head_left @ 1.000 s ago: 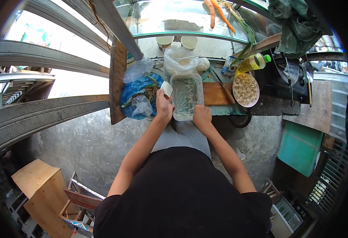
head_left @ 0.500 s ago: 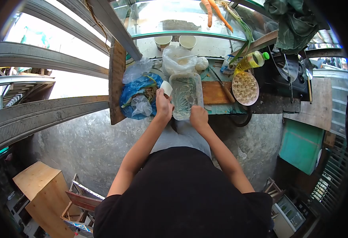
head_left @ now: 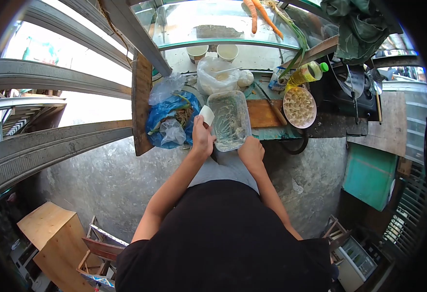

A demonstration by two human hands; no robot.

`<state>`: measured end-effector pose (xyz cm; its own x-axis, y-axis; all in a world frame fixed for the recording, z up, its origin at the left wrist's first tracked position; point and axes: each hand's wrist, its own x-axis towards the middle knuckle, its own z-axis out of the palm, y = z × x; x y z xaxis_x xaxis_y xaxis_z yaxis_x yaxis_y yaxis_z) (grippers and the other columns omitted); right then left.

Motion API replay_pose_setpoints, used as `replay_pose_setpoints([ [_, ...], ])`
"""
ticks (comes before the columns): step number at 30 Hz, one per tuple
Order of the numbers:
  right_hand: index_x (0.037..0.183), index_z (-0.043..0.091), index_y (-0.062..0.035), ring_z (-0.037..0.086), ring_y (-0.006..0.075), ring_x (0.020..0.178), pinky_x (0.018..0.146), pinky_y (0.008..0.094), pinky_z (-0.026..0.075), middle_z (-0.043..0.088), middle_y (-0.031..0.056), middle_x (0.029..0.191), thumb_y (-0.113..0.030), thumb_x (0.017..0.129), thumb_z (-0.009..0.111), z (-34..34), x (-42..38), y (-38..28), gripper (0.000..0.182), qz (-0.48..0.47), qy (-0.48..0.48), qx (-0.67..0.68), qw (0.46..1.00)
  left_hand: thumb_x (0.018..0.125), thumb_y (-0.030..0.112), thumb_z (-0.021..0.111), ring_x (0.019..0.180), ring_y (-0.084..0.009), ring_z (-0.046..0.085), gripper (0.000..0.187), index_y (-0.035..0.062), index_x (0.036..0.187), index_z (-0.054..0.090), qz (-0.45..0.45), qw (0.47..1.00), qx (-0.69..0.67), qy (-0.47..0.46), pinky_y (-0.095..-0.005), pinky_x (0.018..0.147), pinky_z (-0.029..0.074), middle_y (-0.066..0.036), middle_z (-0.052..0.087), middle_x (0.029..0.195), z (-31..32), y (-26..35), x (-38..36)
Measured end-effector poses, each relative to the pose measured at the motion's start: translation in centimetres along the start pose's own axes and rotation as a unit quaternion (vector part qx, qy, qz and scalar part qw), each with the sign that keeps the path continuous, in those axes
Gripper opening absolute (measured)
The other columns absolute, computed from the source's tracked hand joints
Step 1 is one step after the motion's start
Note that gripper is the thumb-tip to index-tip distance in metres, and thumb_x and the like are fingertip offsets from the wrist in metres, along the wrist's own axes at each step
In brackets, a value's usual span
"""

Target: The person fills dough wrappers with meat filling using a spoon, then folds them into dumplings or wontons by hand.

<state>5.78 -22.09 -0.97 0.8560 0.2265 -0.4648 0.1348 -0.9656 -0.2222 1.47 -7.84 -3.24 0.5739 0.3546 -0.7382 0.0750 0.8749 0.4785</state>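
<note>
My left hand (head_left: 203,139) pinches a thin white piece (head_left: 206,115) that looks like a dumpling wrapper, upright beside the left rim of a clear plastic container (head_left: 245,113). Pale paste (head_left: 227,121) is smeared over the container's bottom and walls. My right hand (head_left: 251,150) is curled closed at the container's lower right corner; whatever its fingers hold is hidden. To the right, a round plate (head_left: 312,118) carries many small pale dumplings (head_left: 298,106). A knife (head_left: 275,110) lies on a wooden cutting board (head_left: 262,118) between the container and the plate.
Left of the container lies a blue plastic bag (head_left: 157,120) with vegetable scraps. Behind stand a white plastic bag (head_left: 213,80) and two cups (head_left: 227,51). An oil bottle (head_left: 307,74) leans near a black stove (head_left: 328,95). Carrots (head_left: 267,18) rest on the glass case (head_left: 194,45).
My right hand has shifted down and slightly right, from over the container's right edge to its lower corner. The container is tilted a little differently. My left hand still holds the white piece.
</note>
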Motion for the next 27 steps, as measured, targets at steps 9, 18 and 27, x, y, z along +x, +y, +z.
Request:
replay_pose_setpoints([
  [9,0.081,0.063,0.0008,0.061,0.0378,0.082,0.071,0.0427,0.048,0.062,0.0229,0.083,-0.010,0.072,0.054,0.3,0.5,0.6,0.017,0.039,-0.023,0.000,0.999,0.095,0.038,0.030,0.125,-0.0176,0.026,0.029,0.0164,0.113,0.035,-0.004,1.000,0.015,-0.014,-0.0682,0.093,0.006,-0.001,0.035,0.129,0.6,-2.5,-3.3],
  [18,0.081,0.063,-0.0005,0.061,0.0365,0.083,0.070,0.0429,0.049,0.062,0.0210,0.085,-0.010,0.075,0.050,4.4,1.1,-0.4,0.017,0.026,-0.028,0.008,0.999,0.094,0.036,0.031,0.129,-0.0235,0.020,0.029,0.0172,0.117,0.033,-0.010,0.998,0.062,0.006,-0.0683,0.093,0.004,-0.005,0.031,0.134,-0.8,-2.9,-1.3],
  [27,0.085,0.063,-0.0001,0.061,0.0372,0.084,0.072,0.0436,0.049,0.062,0.0233,0.088,-0.010,0.072,0.055,4.6,2.4,-2.6,0.018,0.032,-0.043,0.046,0.997,0.094,0.035,0.030,0.129,-0.0225,0.021,0.027,0.0166,0.115,0.034,-0.002,0.998,0.062,0.002,-0.0671,0.094,0.005,-0.005,0.031,0.133,-1.1,-3.0,-0.9],
])
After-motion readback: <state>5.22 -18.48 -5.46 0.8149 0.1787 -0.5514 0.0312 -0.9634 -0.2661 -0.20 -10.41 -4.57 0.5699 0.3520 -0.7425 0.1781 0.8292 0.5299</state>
